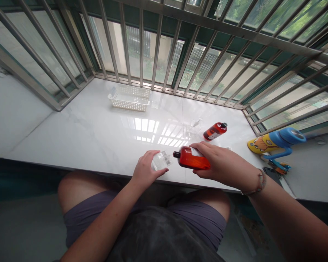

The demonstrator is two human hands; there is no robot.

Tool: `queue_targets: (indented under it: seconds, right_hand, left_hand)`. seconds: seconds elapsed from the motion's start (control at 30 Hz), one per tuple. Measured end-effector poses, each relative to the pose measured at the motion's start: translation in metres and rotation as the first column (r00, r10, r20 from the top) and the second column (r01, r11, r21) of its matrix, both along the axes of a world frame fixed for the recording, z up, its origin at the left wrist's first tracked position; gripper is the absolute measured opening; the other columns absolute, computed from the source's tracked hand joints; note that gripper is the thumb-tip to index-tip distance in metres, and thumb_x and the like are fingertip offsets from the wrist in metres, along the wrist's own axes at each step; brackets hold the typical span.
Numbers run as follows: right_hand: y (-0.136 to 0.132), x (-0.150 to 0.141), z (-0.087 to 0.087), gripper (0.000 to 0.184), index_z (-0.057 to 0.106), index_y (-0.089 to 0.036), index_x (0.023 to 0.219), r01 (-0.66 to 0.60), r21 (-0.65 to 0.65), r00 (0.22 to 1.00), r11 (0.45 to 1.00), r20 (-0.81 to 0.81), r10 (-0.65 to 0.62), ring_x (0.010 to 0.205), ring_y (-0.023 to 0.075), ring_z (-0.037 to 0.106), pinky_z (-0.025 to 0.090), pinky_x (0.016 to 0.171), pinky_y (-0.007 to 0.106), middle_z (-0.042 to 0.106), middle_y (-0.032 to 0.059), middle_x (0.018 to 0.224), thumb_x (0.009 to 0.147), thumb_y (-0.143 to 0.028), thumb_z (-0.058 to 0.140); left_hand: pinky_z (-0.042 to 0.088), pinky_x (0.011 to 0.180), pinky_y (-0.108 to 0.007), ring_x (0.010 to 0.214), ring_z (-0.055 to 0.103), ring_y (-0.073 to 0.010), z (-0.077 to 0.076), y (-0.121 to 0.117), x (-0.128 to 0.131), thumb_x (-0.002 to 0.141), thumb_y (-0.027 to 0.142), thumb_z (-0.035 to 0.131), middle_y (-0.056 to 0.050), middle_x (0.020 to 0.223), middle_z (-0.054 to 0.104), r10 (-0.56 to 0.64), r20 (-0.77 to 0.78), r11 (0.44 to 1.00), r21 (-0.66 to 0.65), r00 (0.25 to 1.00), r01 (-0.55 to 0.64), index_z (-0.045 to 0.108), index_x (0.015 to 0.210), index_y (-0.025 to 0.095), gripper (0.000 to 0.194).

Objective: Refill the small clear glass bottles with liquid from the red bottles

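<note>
My left hand (146, 169) is closed around a small clear plastic container (160, 161), which shows past its fingertips just above the counter's front edge. My right hand (221, 162) grips an orange-red bottle (192, 158) from above. That bottle is held on its side with its black cap (176, 154) pointing left towards the clear container, a short gap between them. A white paper label shows under my right fingers. Farther back, a second red bottle (215, 131) with a dark cap lies on the white marble counter (84, 134).
A white perforated plastic basket (129, 97) stands at the back against the window. A small transparent object (196, 123) sits near the second bottle. To the right are a blue and yellow flask (276, 142) and a dark phone-like item (272, 175). Steel window bars (157, 47) run behind.
</note>
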State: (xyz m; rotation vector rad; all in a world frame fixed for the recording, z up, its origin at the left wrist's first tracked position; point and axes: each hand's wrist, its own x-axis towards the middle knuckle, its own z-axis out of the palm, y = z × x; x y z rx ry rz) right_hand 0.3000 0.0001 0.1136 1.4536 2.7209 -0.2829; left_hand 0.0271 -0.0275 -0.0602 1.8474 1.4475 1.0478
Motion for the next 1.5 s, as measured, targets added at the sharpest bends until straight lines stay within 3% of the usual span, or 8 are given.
queue_targets:
  seconds: [0.67,1.5]
  right_hand:
    - [0.0004,0.0017,-0.0018,0.063,0.053,-0.024,0.139,-0.006,0.009,1.000,1.000,0.022,0.006,0.106,0.0322,0.073,0.055,0.080,0.039,0.070,0.0125,0.133,0.082,-0.038,0.078]
    - [-0.0005,0.0012,-0.0003,0.063,0.053,-0.025,0.139,-0.011,0.021,0.999,1.000,0.042,0.011,0.107,0.0327,0.073,0.056,0.081,0.041,0.069,0.0127,0.134,0.082,-0.039,0.078]
  left_hand:
    - [0.055,0.108,-0.047,0.125,0.066,-0.0297,-0.0021,-0.0013,0.0007,0.077,0.038,0.093,-0.006,0.131,0.067,-0.005,0.025,0.999,-0.038,1.000,0.006,0.058,0.133,0.028,0.066]
    - [0.056,0.108,-0.047,0.123,0.067,-0.0297,-0.0063,-0.0019,0.0029,0.075,0.035,0.094,-0.006,0.130,0.067,-0.018,0.059,0.997,-0.073,0.998,0.022,0.058,0.132,0.028,0.069]
